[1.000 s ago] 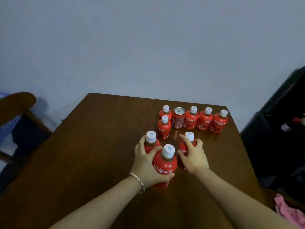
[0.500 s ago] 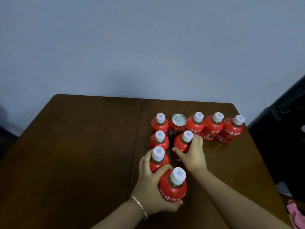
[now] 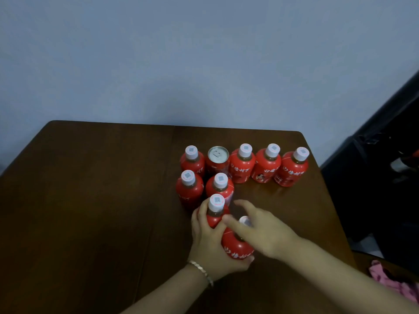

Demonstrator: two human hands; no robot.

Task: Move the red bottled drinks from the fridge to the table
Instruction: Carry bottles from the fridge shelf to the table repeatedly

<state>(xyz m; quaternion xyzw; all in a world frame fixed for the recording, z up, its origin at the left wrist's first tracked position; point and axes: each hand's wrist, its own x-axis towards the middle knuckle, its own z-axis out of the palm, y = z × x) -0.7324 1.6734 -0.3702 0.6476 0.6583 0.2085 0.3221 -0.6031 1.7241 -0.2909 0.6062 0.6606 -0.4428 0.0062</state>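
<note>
Item: small red plastic bottled drinks with white screw caps. Eight stand upright on our dark brown wooden tabletop (image 3: pixel 90 200), clustered right of centre. Four line the far row (image 3: pixel 267 166) with one red aluminium can (image 3: pixel 217 164) among them; two stand in front (image 3: pixel 189 189); two are nearest us.

Hands: our left hand (image 3: pixel 210 243), silver bracelet (image 3: pixel 201 271) at the wrist, wraps both nearest bottles, fingers round the rear bottle (image 3: pixel 214 211) and palm cupping the front bottle (image 3: pixel 238 248). Our right hand (image 3: pixel 260 232) is open, fingers spread over the front bottle's cap, gripping nothing.

Handling, as we judge it: rigid, full, moderately light; shrink-wrap sleeves likely slick, possibly damp from the fridge. Best taken round the rounded belly or at the neck beneath the cap. Close packing risks toppling neighbours.

Surface: smooth, level, with a seam running away from us. Room: plain blue-grey wall (image 3: pixel 204 64); dark furniture (image 3: pixel 385 177) to the right; pink cloth (image 3: pixel 390 282) at the near right corner.
</note>
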